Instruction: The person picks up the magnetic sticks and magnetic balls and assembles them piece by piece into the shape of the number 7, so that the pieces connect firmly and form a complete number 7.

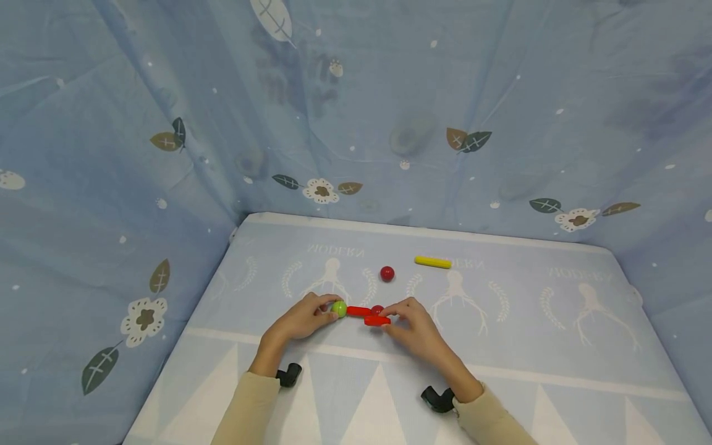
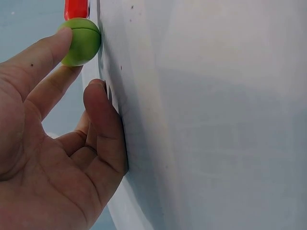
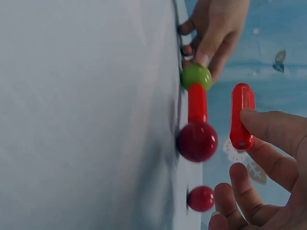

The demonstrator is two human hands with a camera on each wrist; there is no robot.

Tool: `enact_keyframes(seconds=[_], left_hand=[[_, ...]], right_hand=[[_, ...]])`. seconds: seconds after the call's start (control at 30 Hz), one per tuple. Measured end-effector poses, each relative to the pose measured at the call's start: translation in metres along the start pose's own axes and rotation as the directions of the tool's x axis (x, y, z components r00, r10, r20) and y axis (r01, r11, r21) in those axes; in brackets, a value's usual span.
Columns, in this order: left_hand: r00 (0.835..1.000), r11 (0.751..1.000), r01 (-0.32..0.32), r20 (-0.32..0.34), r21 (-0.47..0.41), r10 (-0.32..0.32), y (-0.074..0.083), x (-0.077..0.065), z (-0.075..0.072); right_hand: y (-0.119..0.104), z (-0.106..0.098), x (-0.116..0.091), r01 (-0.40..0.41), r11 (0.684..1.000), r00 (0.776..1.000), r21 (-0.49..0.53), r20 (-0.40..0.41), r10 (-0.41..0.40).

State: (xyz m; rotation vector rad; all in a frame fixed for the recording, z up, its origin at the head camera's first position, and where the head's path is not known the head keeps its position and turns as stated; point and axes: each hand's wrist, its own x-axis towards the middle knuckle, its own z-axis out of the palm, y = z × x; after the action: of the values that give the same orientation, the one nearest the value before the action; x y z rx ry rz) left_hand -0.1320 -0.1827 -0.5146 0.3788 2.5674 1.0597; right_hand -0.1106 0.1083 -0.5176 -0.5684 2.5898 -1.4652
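My left hand (image 1: 300, 318) pinches a green ball (image 1: 339, 308) between thumb and finger, low over the tabletop. A red stick (image 3: 197, 103) runs from that ball to a dark red ball (image 3: 197, 142), the three lined up like a dumbbell. Above this row, my right hand (image 1: 416, 327) pinches a second red stick (image 3: 242, 115) by its middle, between thumb and forefinger. A small round spot shows in that stick's near end in the right wrist view. In the left wrist view the thumb lies on the green ball while the other fingers curl near the cloth.
Beyond the hands lie a loose red ball (image 1: 387, 274) and a yellow stick (image 1: 432, 262). A patterned cloth (image 1: 517, 352) covers the table. Blue curtain (image 1: 356, 111) hangs behind it and at both sides. Black wrist devices (image 1: 437, 400) sit by the sleeves.
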Motion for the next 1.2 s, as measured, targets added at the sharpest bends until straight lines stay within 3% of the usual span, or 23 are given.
enact_keyframes(seconds=[0.13, 0.37, 0.7, 1.2], left_hand=[[0.999, 0.999, 0.036, -0.005, -0.002, -0.036, 0.000, 0.000, 0.001], [1.000, 1.000, -0.010, 0.003, 0.005, 0.010, -0.001, 0.002, -0.001], [1.000, 1.000, -0.013, 0.010, -0.018, 0.013, 0.001, 0.001, -0.003], [1.000, 1.000, -0.001, 0.014, -0.016, 0.001, 0.004, 0.001, -0.005]], right_hand=[[-0.004, 0.012, -0.003, 0.045, 0.999, 0.998, -0.012, 0.047, -0.044], [-0.009, 0.029, -0.006, 0.091, 0.996, 0.989, -0.018, 0.116, -0.088], [-0.012, 0.041, -0.005, 0.085, 0.995, 0.966, -0.054, 0.250, -0.068], [-0.017, 0.048, 0.000, 0.087, 0.985, 0.966, -0.150, 0.253, -0.047]])
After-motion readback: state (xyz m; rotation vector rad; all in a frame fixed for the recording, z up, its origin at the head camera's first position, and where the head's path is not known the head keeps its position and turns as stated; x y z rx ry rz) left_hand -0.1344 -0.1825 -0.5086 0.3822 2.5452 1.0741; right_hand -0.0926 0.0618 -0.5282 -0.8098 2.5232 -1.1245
